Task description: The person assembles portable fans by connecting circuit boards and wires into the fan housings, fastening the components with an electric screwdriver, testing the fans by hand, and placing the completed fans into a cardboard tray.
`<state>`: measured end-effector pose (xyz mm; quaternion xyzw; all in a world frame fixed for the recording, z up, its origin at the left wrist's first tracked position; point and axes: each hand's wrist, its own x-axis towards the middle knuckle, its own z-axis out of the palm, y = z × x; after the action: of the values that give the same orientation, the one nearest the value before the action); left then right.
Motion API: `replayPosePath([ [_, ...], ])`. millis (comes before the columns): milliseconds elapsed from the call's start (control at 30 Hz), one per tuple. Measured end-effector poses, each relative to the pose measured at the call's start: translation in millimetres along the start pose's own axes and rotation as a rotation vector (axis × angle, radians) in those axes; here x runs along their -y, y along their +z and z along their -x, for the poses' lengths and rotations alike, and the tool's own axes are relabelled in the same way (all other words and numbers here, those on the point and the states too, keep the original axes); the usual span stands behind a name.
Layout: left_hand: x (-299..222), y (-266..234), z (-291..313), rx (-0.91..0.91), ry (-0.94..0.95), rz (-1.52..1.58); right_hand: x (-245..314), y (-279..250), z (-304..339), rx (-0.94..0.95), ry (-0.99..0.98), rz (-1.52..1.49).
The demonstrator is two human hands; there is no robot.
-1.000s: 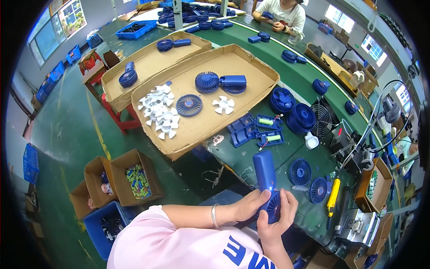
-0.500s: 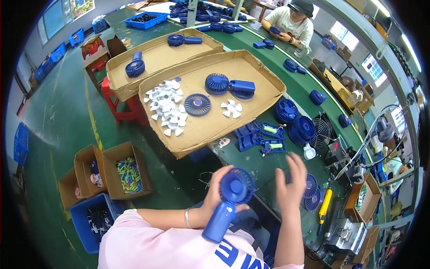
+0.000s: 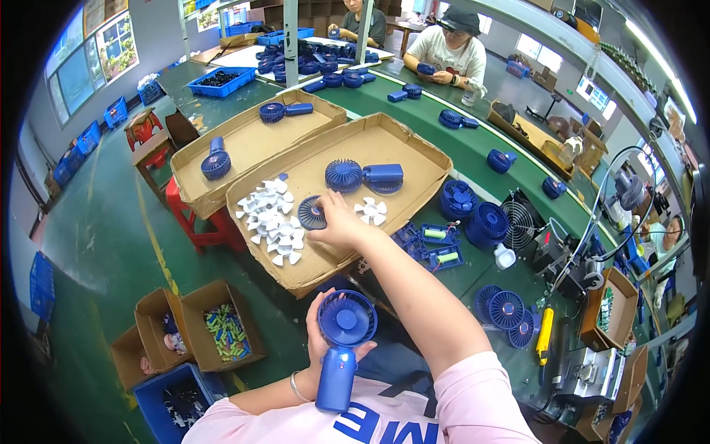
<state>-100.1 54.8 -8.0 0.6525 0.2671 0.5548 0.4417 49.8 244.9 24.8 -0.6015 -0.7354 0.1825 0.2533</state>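
Fan (image 3: 343,344) of smooth blue plastic sits held in left grip (image 3: 316,342); right grip (image 3: 344,224), closure unclear, overlaps a ribbed round grille (image 3: 308,214).

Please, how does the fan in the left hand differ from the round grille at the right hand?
The fan has a handle; the grille shows only a round disc. The fan is held in the left hand; the grille lies in the cardboard tray, partly covered by the right hand. Both are blue.
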Motion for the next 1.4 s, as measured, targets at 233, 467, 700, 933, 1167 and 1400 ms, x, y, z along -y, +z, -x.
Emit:
replayPosePath([
  [233, 1, -1, -5, -0.006, 0.014, -0.037, 22, -44, 63, -0.236, 0.108, -0.19],
  [467, -7, 26, -17, 0.149, -0.069, -0.021, 22, -69, 238, -0.143, 0.129, -0.974],
  [700, -27, 75, -19, 0.596, 0.11, -0.058, 17, -77, 329, -0.344, 0.122, -0.83],
  [933, -38, 108, -5, 0.778, 0.029, 0.118, 3, -93, 368, -0.359, 0.039, -0.745],
  [1167, -47, 114, -5, 0.864, -0.105, 0.126, -10, -93, 375, -0.355, 0.032, -0.78],
  [1400, -47, 115, -6, 0.874, -0.107, 0.11, -15, -91, 371, -0.34, -0.008, -0.802],
])
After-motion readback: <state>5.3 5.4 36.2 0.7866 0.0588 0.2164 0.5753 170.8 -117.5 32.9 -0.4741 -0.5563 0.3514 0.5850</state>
